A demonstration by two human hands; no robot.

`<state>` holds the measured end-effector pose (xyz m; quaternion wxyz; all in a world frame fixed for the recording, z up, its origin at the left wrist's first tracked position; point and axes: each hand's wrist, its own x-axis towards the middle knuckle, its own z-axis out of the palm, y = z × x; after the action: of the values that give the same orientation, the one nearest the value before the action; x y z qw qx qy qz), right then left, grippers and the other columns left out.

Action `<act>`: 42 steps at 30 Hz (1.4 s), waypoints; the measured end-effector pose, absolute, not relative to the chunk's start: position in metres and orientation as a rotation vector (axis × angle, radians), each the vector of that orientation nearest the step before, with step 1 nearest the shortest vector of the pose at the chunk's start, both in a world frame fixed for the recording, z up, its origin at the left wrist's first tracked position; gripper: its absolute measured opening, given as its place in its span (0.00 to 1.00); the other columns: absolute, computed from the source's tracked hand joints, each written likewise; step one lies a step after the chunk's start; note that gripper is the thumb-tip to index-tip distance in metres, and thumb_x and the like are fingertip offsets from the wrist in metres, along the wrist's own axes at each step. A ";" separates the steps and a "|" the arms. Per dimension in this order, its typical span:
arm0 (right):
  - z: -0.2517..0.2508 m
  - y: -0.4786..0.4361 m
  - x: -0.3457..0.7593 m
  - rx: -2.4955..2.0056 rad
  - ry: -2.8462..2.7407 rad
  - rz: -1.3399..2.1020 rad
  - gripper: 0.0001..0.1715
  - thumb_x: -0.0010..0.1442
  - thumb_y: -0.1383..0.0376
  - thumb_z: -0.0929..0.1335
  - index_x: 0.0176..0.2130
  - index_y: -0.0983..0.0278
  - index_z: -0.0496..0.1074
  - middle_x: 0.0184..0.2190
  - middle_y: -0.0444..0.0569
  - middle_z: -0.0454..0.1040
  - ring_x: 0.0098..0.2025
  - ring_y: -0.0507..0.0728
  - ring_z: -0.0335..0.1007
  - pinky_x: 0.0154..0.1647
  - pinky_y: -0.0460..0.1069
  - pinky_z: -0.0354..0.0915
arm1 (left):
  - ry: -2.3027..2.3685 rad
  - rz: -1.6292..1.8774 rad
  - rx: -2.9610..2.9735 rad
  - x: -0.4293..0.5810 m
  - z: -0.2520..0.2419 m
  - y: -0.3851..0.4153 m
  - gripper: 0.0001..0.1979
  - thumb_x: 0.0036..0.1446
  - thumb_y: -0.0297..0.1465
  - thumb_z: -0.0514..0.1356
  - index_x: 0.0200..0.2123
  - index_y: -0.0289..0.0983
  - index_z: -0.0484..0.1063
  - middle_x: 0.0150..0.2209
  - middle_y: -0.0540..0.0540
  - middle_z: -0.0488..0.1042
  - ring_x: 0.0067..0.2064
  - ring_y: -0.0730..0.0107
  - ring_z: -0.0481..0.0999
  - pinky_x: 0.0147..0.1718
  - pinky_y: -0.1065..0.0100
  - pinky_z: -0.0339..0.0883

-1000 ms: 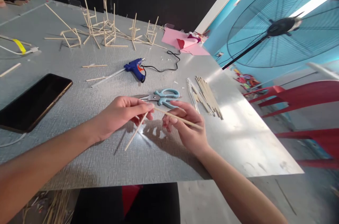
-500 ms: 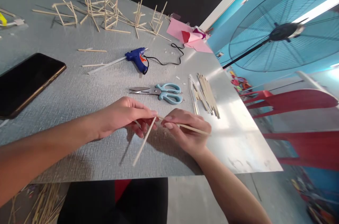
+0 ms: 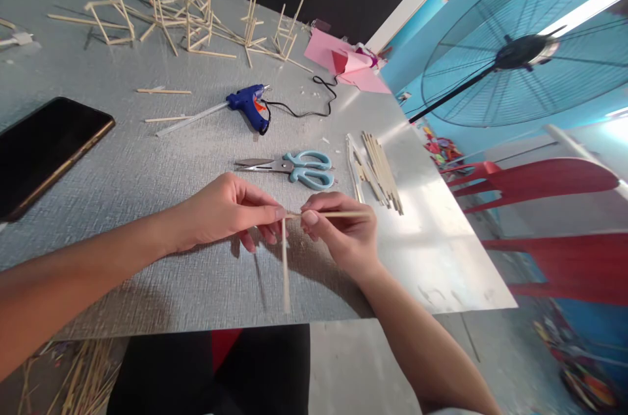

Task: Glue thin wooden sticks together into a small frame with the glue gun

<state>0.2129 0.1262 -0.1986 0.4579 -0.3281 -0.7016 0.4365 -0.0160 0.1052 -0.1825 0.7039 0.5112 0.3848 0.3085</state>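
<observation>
My left hand (image 3: 226, 210) pinches the top end of a thin wooden stick (image 3: 285, 264) that hangs down toward me over the grey table (image 3: 147, 271). My right hand (image 3: 341, 232) is closed on a second wooden stick (image 3: 343, 213) lying level and pointing right. The two sticks meet end to end between my fingertips, at about a right angle. Just beyond my hands lie blue-handled scissors (image 3: 294, 168), closed.
A blue glue gun (image 3: 248, 105) with a black cord lies behind the scissors. A bundle of sticks (image 3: 377, 169) sits at right, stick frames (image 3: 196, 22) at the back, a black phone (image 3: 44, 150) at left, pink paper (image 3: 343, 61) far right. A large fan (image 3: 520, 52) and red chairs (image 3: 549, 182) stand beside the table.
The stick in my left hand has swung from slanting left to hanging nearly straight down. The right-hand stick has levelled out. Both hands stay together at the joint.
</observation>
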 end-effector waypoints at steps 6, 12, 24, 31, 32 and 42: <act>-0.202 0.128 0.213 -0.990 -1.713 1.160 0.14 0.60 0.53 0.78 0.37 0.61 0.82 0.22 0.42 0.76 0.19 0.48 0.65 0.19 0.44 0.64 | 0.920 0.560 1.238 -0.016 -0.190 0.105 0.18 0.59 0.46 0.70 0.40 0.36 0.85 0.33 0.43 0.81 0.24 0.73 0.75 0.22 0.73 0.72; -0.199 0.129 0.219 -1.025 -1.980 1.148 0.22 0.70 0.50 0.70 0.34 0.63 0.81 0.25 0.46 0.79 0.25 0.49 0.71 0.24 0.44 0.66 | 0.981 0.618 1.304 -0.020 -0.193 0.110 0.16 0.63 0.45 0.67 0.38 0.37 0.84 0.32 0.44 0.80 0.22 0.74 0.74 0.19 0.73 0.71; -0.197 0.132 0.215 -1.102 -1.794 1.640 0.18 0.68 0.51 0.73 0.42 0.63 0.84 0.30 0.48 0.82 0.25 0.48 0.75 0.20 0.39 0.66 | 1.039 0.734 1.458 -0.023 -0.195 0.112 0.14 0.66 0.42 0.64 0.40 0.37 0.84 0.32 0.43 0.80 0.29 0.70 0.76 0.18 0.75 0.69; -0.196 0.129 0.211 -1.154 -1.721 1.664 0.19 0.66 0.51 0.74 0.40 0.64 0.84 0.29 0.48 0.81 0.25 0.50 0.77 0.20 0.41 0.68 | 1.063 0.715 1.505 -0.022 -0.197 0.109 0.16 0.66 0.42 0.63 0.38 0.36 0.84 0.31 0.45 0.79 0.26 0.73 0.73 0.19 0.75 0.66; -0.196 0.128 0.211 -1.167 -1.717 1.667 0.19 0.66 0.50 0.74 0.40 0.64 0.84 0.29 0.48 0.81 0.25 0.50 0.77 0.20 0.41 0.69 | 1.070 0.707 1.514 -0.022 -0.196 0.108 0.16 0.66 0.42 0.62 0.38 0.36 0.84 0.30 0.45 0.79 0.25 0.73 0.73 0.19 0.74 0.66; -0.199 0.129 0.211 -1.141 -1.699 1.705 0.15 0.65 0.53 0.75 0.38 0.63 0.83 0.29 0.48 0.82 0.24 0.50 0.76 0.19 0.41 0.68 | 1.122 0.689 1.581 -0.018 -0.195 0.106 0.16 0.64 0.42 0.62 0.33 0.36 0.83 0.28 0.45 0.78 0.22 0.75 0.69 0.18 0.72 0.55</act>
<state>0.2108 0.1289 -0.1986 0.2366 -0.4161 -0.6197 0.6220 -0.0176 0.1064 -0.1947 0.5158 0.6583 0.4671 0.2870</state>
